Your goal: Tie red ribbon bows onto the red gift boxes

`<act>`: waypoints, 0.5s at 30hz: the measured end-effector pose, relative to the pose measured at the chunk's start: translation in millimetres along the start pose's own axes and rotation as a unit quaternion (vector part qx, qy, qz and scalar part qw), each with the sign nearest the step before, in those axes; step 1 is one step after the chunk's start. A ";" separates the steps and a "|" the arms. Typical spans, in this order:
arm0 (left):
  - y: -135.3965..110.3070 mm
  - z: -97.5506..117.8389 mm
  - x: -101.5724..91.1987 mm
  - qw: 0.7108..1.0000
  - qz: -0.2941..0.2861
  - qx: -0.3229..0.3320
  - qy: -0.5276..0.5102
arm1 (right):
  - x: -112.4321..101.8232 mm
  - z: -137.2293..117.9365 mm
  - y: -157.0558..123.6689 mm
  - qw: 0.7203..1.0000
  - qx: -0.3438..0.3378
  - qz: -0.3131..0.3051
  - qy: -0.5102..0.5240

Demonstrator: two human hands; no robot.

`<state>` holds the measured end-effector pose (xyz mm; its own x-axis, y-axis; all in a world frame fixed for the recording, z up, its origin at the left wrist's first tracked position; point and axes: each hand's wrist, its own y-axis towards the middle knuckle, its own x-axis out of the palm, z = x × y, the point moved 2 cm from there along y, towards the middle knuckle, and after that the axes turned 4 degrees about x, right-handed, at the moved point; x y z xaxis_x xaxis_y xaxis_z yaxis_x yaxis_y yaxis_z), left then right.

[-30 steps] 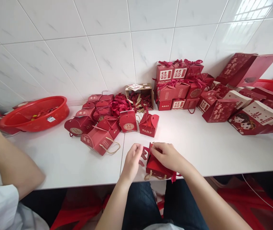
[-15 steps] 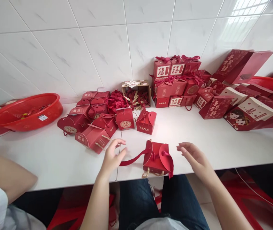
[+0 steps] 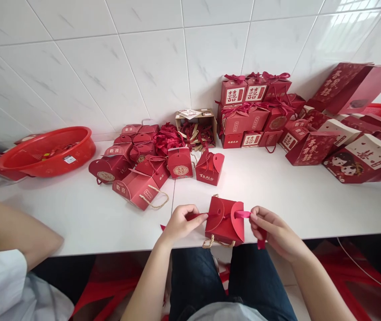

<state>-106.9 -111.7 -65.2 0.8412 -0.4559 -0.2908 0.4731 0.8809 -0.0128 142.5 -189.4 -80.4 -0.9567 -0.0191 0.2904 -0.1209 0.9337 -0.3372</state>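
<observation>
A small red gift box (image 3: 225, 227) with rounded flaps and beige rope handles sits at the table's front edge, between my hands. A red ribbon (image 3: 243, 215) runs through the holes in its flaps and out on both sides. On the left of the box, my left hand (image 3: 184, 223) pinches one end of the ribbon between thumb and fingers. To the right, my right hand (image 3: 272, 227) is closed on the other end, and a tail of it hangs below the fingers. The ribbon looks taut across the box top.
Several red gift boxes (image 3: 138, 187) lie beyond my left hand, near a bunch of red ribbons (image 3: 168, 139) and an open carton (image 3: 213, 122). Stacked boxes (image 3: 245, 122) and paper bags (image 3: 313, 147) stand right. A red basin (image 3: 83, 154) and another person's arm (image 3: 16, 220) are left.
Both hands have moved in to the box and taken hold of the ribbon's two ends. The ribbon is now pulled out sideways, where before it lay loose.
</observation>
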 end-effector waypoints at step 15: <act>-32.6 25.7 -29.2 0.990 0.116 -0.035 -0.070 | 7.8 -43.1 24.7 0.944 -0.202 0.121 -0.231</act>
<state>-140.1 -130.4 -31.7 0.9556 -0.2489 -0.1576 0.2476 0.9685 -0.0282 143.4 -151.1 -47.9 -0.9680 0.1464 -0.2039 0.1384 0.9890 0.0530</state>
